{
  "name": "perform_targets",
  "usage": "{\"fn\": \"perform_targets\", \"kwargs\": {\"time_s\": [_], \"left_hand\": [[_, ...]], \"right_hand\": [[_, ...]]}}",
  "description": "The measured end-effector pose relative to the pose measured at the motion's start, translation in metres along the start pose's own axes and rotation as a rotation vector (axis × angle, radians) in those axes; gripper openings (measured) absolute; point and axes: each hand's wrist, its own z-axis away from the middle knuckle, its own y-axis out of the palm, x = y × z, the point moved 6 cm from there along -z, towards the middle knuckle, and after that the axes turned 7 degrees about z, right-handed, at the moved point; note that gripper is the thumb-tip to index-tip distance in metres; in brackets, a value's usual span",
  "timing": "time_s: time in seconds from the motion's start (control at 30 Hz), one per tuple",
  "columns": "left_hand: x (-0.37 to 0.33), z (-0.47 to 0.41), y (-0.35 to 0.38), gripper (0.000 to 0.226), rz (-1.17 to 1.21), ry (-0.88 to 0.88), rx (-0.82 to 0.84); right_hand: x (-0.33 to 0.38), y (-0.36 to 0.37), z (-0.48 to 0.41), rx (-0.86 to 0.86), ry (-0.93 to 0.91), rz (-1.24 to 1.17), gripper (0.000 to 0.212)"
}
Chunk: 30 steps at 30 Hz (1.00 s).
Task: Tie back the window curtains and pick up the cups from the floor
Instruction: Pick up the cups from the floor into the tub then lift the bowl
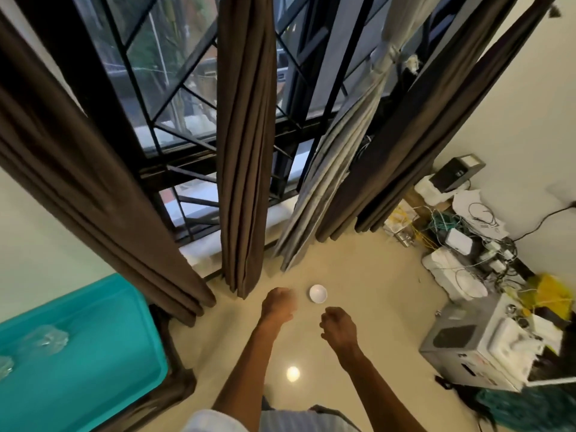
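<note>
1. The cup is small, white and round. It stands mouth up on the cream floor, just in front of the hems of the middle brown curtain and the grey curtain.
2. Your left hand sits just left of the cup, not touching it, with its fingers folded under in a loose fist and nothing in them.
3. Your right hand is nearer you, apart from the cup. Its fingers are loosely bent, the thumb is apart, and it is empty.
4. The grey curtain is gathered and knotted high up, while the middle brown one hangs straight in narrow folds.
5. The stickers on the grey box are too blurred to read.
6. A teal tub borders your left and a cable tangle your right. Bare floor lies between them around the cup.
</note>
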Motion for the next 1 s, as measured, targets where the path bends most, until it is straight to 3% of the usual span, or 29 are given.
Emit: {"fn": "perform_targets", "kwargs": {"time_s": [0.3, 0.53, 0.6, 0.7, 0.87, 1.0], "left_hand": [[-0.024, -0.032, 0.049, 0.008, -0.022, 0.007, 0.026], [-0.029, -0.055, 0.099, 0.014, 0.034, -0.015, -0.066], [-0.033, -0.057, 0.126, 0.017, 0.078, 0.004, -0.138], [-0.027, -0.054, 0.178, 0.018, 0.075, 0.006, -0.223], [0.003, -0.051, 0.266, 0.021, 0.119, -0.040, -0.239], [0.018, -0.055, 0.291, 0.025, 0.115, -0.039, -0.288]], "right_hand": [[0.007, -0.020, -0.056, 0.035, -0.054, 0.183, 0.018], [-0.022, -0.048, -0.138, 0.108, -0.095, 0.141, 0.016], [-0.029, -0.068, -0.169, 0.151, -0.124, 0.124, 0.022], [-0.016, -0.119, -0.183, 0.204, -0.158, 0.127, 0.013], [-0.027, -0.185, -0.232, 0.304, -0.158, 0.189, 0.017], [-0.041, -0.202, -0.260, 0.405, -0.178, 0.259, 0.020]]}}
